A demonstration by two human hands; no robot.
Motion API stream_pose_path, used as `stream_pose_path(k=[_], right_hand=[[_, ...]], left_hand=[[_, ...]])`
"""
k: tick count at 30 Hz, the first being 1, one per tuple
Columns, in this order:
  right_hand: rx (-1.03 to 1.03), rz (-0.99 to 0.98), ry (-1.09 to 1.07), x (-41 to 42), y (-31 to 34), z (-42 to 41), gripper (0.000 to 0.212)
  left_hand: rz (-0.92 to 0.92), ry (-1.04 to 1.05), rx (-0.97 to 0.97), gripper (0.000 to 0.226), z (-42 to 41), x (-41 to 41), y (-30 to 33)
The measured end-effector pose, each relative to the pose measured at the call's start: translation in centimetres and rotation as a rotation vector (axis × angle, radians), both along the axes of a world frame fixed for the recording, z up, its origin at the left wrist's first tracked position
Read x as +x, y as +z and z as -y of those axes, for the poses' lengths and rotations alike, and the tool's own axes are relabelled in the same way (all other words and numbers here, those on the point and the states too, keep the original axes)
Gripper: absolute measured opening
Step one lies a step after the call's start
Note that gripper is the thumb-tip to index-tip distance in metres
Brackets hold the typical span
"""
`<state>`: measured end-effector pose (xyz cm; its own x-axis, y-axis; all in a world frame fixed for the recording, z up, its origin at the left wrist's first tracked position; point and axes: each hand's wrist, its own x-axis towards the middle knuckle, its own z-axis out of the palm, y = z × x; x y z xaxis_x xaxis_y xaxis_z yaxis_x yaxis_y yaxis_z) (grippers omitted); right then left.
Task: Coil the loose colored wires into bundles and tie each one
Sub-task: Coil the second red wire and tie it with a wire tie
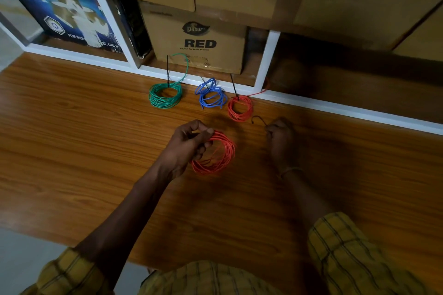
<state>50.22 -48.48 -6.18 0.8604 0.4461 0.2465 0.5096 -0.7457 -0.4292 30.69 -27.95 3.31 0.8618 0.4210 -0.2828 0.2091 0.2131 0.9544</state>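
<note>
Fourth bundle at the tying step, viewed from the head camera. Left hand curled round the near-left rim of the loose orange-red wire coil, thumb and fingers pinching the turns together — presumably to stop the loops from springing apart before a tie goes on; coil lifted or resting lightly on the brown wood-grain counter, contact not discernible. Right hand closed round the lower end of a thin black cable tie, curved tip free and pointing toward the coil, apart from it; likely held by the tail so that the tip can be threaded through the coil's centre. Three finished bundles in a row at the far edge of the counter, just beside the white shelf frame: green wire coil, blue wire coil, smaller red wire coil, the green and the red each with a black tie tail standing upright, the blue one's tie too small to make out clearly — set well away from the hands, evidently to leave working room. Behind them, a brown cardboard carton printed "RED" in the shelf bay. Task judged mostly complete; tie not yet round the held coil.
</note>
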Motion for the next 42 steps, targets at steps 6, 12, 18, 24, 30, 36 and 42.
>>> stream_pose_path(k=[6, 12, 18, 24, 30, 36, 42], right_hand=[[0.030, -0.055, -0.089, 0.1, 0.6, -0.4, 0.012], [-0.038, -0.128, -0.186, 1.6, -0.3, -2.3, 0.013], [0.050, -0.280, -0.205, 0.8, 0.9, -2.5, 0.006], [0.611, -0.831, -0.007, -5.0, 6.8, -1.6, 0.013], [0.798, -1.182, 0.224, -9.2, 12.6, -0.6, 0.027], [0.979, -1.233, 0.412, -12.0, 16.0, 0.4, 0.031], [0.786, -0.941, 0.397, -13.2, 15.7, 0.0, 0.015]], left_hand=[[0.012, -0.013, -0.012, 0.014, 0.5, -0.5, 0.2], [0.020, -0.014, -0.020, 0.019, 0.7, -0.7, 0.2], [0.030, 0.019, -0.022, 0.014, 0.4, -0.8, 0.1], [0.026, 0.053, -0.013, 0.011, 0.1, -0.9, -0.3], [0.027, 0.079, -0.018, 0.016, 0.2, -1.6, 0.4], [0.034, 0.090, -0.061, 0.020, 0.4, -2.1, 1.4], [0.021, 0.112, -0.106, 0.016, 0.8, -2.3, 2.2]])
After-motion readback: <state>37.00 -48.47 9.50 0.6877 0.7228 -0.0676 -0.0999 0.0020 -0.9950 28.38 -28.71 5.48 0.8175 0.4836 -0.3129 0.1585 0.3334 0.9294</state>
